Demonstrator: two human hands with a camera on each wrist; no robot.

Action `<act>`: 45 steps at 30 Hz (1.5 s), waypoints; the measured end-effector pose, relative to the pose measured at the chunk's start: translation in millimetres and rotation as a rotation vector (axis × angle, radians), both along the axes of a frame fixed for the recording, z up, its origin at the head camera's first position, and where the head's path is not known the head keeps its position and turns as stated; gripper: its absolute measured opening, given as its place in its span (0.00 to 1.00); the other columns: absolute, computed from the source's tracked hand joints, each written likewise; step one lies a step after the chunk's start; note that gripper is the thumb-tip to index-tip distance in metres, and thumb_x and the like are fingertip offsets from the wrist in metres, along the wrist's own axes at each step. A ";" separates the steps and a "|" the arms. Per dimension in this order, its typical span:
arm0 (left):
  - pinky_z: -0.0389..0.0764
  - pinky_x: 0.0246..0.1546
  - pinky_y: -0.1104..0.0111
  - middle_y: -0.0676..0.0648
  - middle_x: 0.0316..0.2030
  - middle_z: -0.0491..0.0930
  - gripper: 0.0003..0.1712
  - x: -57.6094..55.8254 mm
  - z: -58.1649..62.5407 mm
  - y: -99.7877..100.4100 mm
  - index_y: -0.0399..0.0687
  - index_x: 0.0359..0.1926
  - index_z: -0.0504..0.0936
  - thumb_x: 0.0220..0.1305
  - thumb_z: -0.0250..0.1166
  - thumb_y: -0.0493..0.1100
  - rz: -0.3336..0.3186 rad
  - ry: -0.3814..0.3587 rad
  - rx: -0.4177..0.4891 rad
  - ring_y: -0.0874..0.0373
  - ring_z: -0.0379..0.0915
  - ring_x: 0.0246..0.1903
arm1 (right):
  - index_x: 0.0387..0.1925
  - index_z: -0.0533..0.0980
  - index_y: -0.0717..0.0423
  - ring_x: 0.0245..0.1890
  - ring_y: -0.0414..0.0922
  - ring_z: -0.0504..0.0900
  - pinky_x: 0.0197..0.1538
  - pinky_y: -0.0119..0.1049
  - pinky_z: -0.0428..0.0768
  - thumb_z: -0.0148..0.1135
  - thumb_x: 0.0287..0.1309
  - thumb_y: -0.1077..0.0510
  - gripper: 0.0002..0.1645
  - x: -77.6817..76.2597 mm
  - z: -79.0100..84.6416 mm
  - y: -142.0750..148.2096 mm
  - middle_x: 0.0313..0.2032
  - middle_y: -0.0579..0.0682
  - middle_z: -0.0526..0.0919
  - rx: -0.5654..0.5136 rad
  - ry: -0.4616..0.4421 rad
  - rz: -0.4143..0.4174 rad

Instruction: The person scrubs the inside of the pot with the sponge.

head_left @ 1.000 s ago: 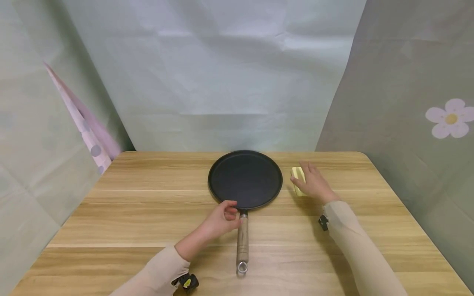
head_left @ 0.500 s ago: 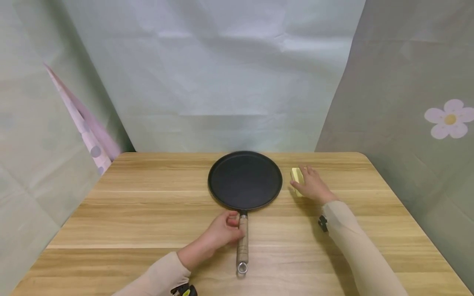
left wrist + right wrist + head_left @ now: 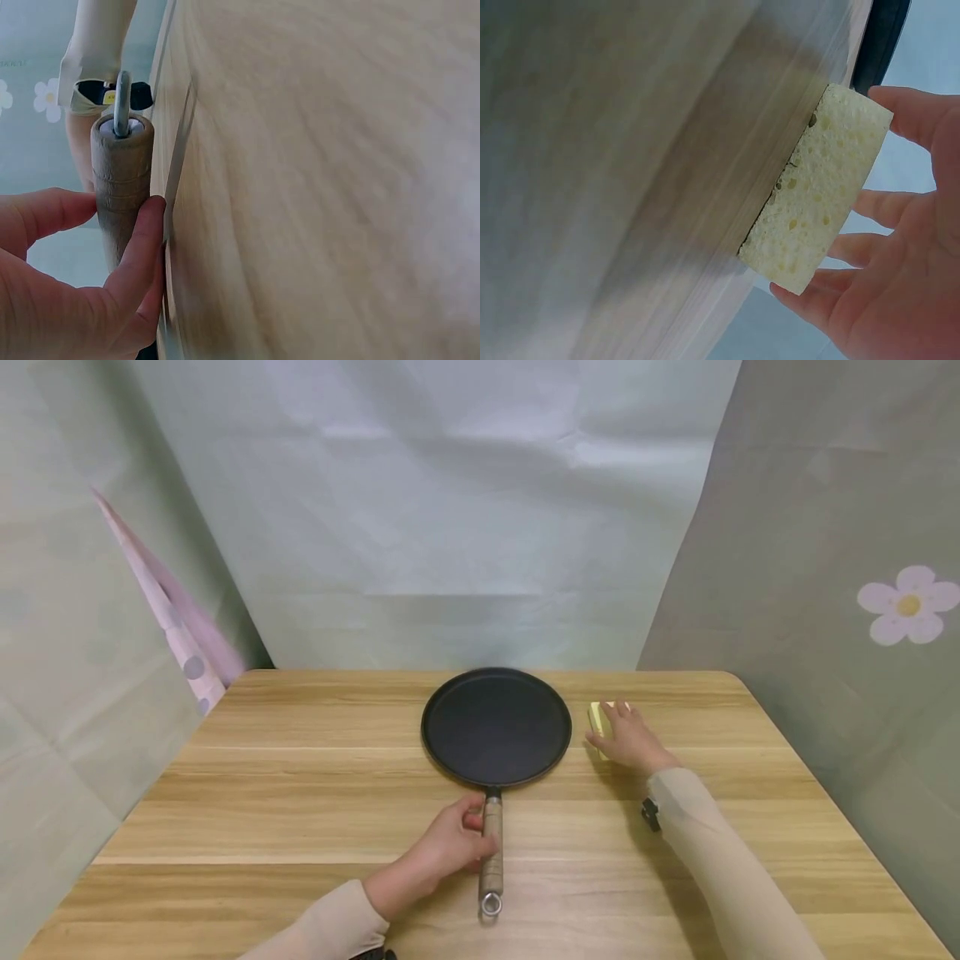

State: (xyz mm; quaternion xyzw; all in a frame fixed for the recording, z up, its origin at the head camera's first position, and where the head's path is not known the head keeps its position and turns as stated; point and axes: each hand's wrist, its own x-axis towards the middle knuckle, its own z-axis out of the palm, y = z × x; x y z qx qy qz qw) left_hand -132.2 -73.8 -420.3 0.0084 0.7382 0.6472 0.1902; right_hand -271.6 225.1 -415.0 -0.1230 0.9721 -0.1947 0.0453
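A flat black frying pan [image 3: 495, 727] lies on the wooden table, its wooden handle [image 3: 492, 868] pointing toward me. My left hand [image 3: 448, 839] has its thumb on one side of that handle and its fingers on the other, as the left wrist view shows. A metal ring [image 3: 122, 105] tips the handle's end. To the right of the pan, a pale yellow sponge [image 3: 817, 187] rests on the table. Over it spreads my right hand [image 3: 630, 742], thumb near one end and fingertips [image 3: 787, 294] along its upper side; the hand partly covers it in the head view.
The table [image 3: 262, 777] ends at a back edge just behind the pan. Pale cloth curtains [image 3: 480, 527] hang behind it and at both sides. A folded polka-dot cloth [image 3: 180, 627] shows at the left.
My left hand has come down and closer along the pan's handle, its fingers now around it. My right hand has lowered slightly over the sponge. Pan and sponge have stayed in place.
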 end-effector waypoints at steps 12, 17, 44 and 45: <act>0.82 0.27 0.63 0.38 0.41 0.65 0.42 2.5 0.1 2.2 0.29 0.67 0.59 0.51 0.65 0.26 0.007 -0.013 -0.025 0.51 0.73 0.33 | 0.69 0.54 0.72 0.65 0.78 0.46 0.63 0.69 0.52 0.55 0.64 0.52 0.41 3.6 1.3 0.0 0.68 0.77 0.46 -0.013 0.016 0.002; 0.82 0.26 0.64 0.39 0.40 0.65 0.41 3.3 1.4 2.0 0.28 0.67 0.58 0.51 0.65 0.26 0.006 -0.007 -0.028 0.53 0.72 0.32 | 0.67 0.56 0.74 0.64 0.78 0.48 0.64 0.68 0.52 0.56 0.62 0.55 0.40 2.4 1.7 -0.6 0.67 0.77 0.49 -0.046 0.030 -0.008; 0.81 0.26 0.64 0.39 0.41 0.65 0.41 2.3 -1.7 2.0 0.30 0.67 0.59 0.53 0.65 0.26 0.004 -0.005 -0.022 0.52 0.73 0.32 | 0.68 0.56 0.72 0.64 0.77 0.49 0.63 0.69 0.54 0.53 0.64 0.55 0.37 0.3 5.4 0.2 0.68 0.75 0.49 -0.083 0.038 -0.054; 0.81 0.26 0.64 0.39 0.41 0.65 0.41 2.6 -1.6 2.1 0.30 0.67 0.59 0.53 0.65 0.26 0.004 -0.005 -0.022 0.52 0.73 0.32 | 0.68 0.56 0.72 0.64 0.77 0.49 0.63 0.69 0.53 0.53 0.64 0.55 0.37 0.6 5.6 0.2 0.68 0.75 0.49 -0.087 0.042 -0.054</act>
